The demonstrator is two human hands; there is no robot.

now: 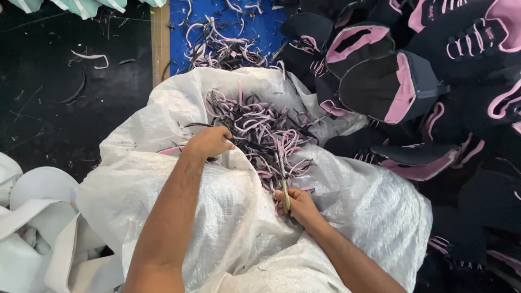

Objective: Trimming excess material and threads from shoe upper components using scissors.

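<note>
Head view: pile of pink and dark trimmings (260, 130) in the mouth of the white woven sack (179, 217), just ahead of both hands, strands mostly running near-to-far; left hand (209, 142) closed over the sack's rim at the pile's near-left edge, fingers curled on cloth and a few strands. Right hand (298, 209) at the pile's near edge, closed round a thin yellow-green tool (284, 187) pointing up into the strips. Dark and pink shoe uppers (380, 81) heaped to the right.
</note>
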